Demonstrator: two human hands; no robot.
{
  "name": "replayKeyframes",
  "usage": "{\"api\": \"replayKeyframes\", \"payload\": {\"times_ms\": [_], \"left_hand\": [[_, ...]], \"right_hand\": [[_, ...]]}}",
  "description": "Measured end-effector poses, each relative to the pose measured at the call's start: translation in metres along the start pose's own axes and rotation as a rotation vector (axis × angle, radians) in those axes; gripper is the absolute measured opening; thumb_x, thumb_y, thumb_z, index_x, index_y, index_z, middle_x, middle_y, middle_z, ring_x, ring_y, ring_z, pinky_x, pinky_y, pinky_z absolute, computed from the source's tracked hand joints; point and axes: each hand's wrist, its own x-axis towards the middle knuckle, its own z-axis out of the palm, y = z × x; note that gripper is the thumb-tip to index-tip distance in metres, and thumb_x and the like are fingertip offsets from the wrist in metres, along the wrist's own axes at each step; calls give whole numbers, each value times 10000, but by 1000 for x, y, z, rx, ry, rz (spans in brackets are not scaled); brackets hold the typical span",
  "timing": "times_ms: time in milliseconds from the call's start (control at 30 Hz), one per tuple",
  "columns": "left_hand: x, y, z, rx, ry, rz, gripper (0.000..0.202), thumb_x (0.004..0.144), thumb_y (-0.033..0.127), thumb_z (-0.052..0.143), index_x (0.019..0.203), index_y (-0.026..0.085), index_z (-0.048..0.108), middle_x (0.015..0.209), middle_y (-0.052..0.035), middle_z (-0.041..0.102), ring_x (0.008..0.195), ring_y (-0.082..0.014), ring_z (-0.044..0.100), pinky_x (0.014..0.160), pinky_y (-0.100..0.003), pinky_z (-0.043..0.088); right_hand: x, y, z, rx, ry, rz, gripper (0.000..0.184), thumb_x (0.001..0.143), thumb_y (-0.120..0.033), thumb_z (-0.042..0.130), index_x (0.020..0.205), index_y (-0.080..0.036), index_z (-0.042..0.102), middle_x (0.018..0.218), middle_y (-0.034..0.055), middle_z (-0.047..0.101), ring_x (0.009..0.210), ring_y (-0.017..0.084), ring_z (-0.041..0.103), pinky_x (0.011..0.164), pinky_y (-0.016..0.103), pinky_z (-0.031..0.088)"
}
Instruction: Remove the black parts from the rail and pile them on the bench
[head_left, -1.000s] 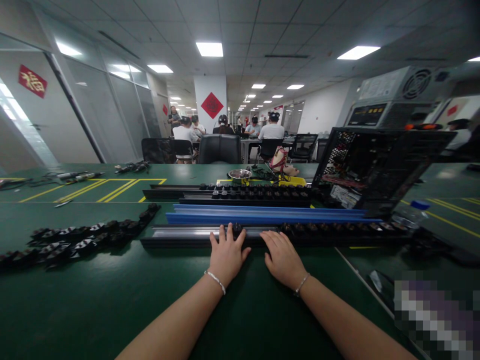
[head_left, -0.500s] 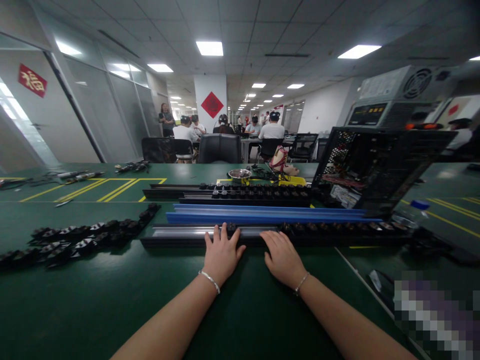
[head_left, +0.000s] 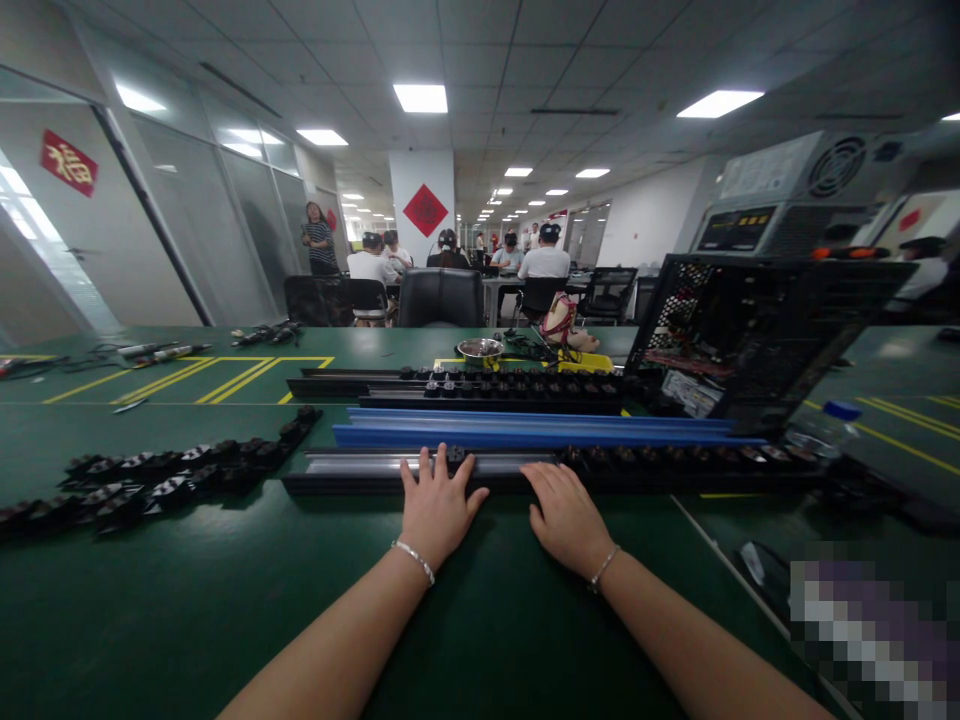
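A long black rail with a shiny metal channel lies across the green table in front of me. My left hand rests on it with fingers spread, its fingertips against a small black block in the channel. Farther right, my right hand lies over the rail's near edge, fingers stretched out close together, gripping nothing visible. Just beyond its fingers begins a row of dark blocks set along the rail's right part. Directly behind runs a blue rail, touched by neither hand.
Strips of black blocks lie at left. Behind the blue rail are more black rails, a metal bowl and a yellow tray. An open computer case stands at right, beside a blue-capped bottle. People sit in the background.
My left hand has shifted slightly left along the rail, and the small black block has moved left with it. My right hand stays in place.
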Motion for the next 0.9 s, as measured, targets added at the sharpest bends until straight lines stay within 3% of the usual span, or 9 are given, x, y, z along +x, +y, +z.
{"api": "replayKeyframes", "payload": {"times_ms": [300, 900], "left_hand": [[-1, 0, -3, 25, 16, -27, 587, 839, 607, 289, 1325, 313, 438, 1396, -149, 410, 1301, -376, 299, 1029, -621, 82], [0, -5, -2, 66, -6, -80, 627, 841, 602, 278, 1331, 246, 442, 1372, -201, 423, 1294, -388, 307, 1028, -605, 110]], "right_hand": [[0, 1, 0, 2, 0, -1, 477, 766, -159, 436, 1239, -140, 488, 1263, 99, 538, 1195, 212, 438, 1077, 414, 249], [0, 0, -1, 1, 3, 0, 470, 766, -157, 436, 1233, -143, 492, 1257, 94, 543, 1190, 207, 446, 1076, 412, 255]]}}
